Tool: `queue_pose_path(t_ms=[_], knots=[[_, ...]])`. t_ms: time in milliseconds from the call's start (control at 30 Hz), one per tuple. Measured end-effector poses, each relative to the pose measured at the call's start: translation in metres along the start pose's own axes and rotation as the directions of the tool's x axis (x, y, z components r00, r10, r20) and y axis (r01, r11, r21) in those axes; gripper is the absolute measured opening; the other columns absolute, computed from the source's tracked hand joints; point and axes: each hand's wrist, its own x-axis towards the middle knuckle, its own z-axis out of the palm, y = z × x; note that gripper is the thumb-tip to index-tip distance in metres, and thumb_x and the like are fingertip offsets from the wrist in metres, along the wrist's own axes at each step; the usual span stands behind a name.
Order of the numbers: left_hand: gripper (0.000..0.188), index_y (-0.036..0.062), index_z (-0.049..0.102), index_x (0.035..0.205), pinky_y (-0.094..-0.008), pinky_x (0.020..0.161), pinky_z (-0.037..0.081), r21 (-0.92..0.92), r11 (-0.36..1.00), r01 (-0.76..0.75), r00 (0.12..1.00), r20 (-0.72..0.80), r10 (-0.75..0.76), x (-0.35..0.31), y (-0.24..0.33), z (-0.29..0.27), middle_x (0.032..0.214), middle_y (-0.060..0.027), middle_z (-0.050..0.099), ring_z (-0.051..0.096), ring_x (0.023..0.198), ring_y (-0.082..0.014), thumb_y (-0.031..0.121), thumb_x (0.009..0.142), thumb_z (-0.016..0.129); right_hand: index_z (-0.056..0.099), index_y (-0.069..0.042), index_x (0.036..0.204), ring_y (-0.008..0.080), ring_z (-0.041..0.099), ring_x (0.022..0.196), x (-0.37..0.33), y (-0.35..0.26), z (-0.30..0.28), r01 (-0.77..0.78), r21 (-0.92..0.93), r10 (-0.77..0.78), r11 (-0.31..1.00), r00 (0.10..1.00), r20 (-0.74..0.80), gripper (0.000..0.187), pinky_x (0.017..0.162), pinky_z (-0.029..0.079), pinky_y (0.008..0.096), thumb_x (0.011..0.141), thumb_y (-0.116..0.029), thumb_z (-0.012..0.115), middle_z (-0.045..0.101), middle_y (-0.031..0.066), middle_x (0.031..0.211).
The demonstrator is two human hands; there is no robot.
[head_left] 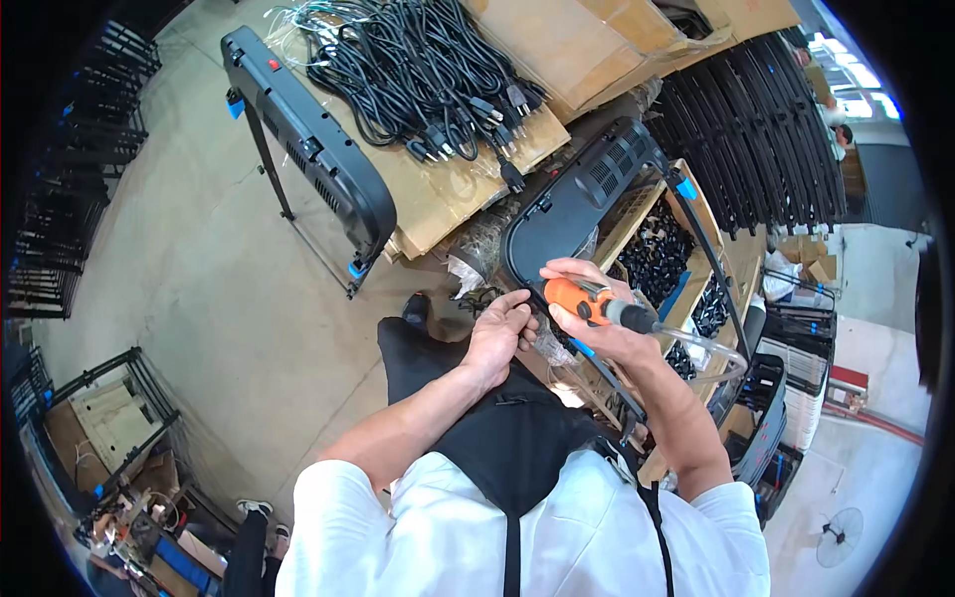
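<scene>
My right hand (619, 333) is wrapped round an orange pneumatic screwdriver (571, 297), with a clear hose (731, 373) trailing from its dark rear end. The tool's front end points at the near edge of a black plastic housing (563, 231) on a black metal frame. At that same edge my left hand (494, 338) is closed in a pinch, thumb against the fingers. Whatever it pinches is too small or hidden to make out. The tool's tip is hidden too.
Left of me stands a second black housing (318, 139) on legs. Between the two, bundled black power cords (428, 70) lie on cardboard (438, 204). Bins of small black parts (657, 249) stand to the right, near stacked black frames (756, 129). Another person's shoe (255, 507) shows lower left.
</scene>
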Motion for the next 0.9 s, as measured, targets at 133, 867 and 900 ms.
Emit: queue_pose_path(t_ms=[133,867,900], knots=[[0.046,0.0014,0.046,0.152,-0.0240,0.063,0.047,-0.023,0.999,-0.041,0.999,0.013,0.042,-0.001,-0.001,0.005,0.087,-0.0011,0.065,0.059,0.070,-0.0090,0.015,0.110,0.058,0.066,-0.004,0.135,0.0195,0.068,0.121,-0.002,-0.010,-0.004,-0.052,-0.007,0.052,0.999,0.998,0.023,0.050,0.107,0.052,0.0353,0.087,-0.015,0.077,0.072,0.0090,0.131],[0.057,0.0052,0.036,0.161,-0.0263,0.065,0.048,-0.252,0.966,-0.059,0.991,0.102,0.087,0.050,0.069,0.041,0.089,-0.0039,0.066,0.061,0.074,-0.0126,0.014,0.109,0.060,0.055,0.001,0.140,0.0220,0.067,0.122,0.064,0.020,-0.029,0.095,0.237,-0.046,0.967,0.978,-0.205,0.056,0.108,0.054,0.0380,0.089,0.000,0.078,0.070,0.0161,0.133],[0.058,0.0049,0.035,0.161,-0.0263,0.065,0.048,-0.243,0.968,-0.060,0.992,0.091,0.085,0.052,0.070,0.039,0.089,-0.0039,0.066,0.061,0.074,-0.0125,0.014,0.109,0.060,0.056,0.001,0.139,0.0218,0.067,0.122,0.068,0.021,-0.028,0.086,0.274,-0.027,0.958,0.977,-0.213,0.055,0.108,0.054,0.0382,0.089,0.000,0.078,0.070,0.0159,0.132]])
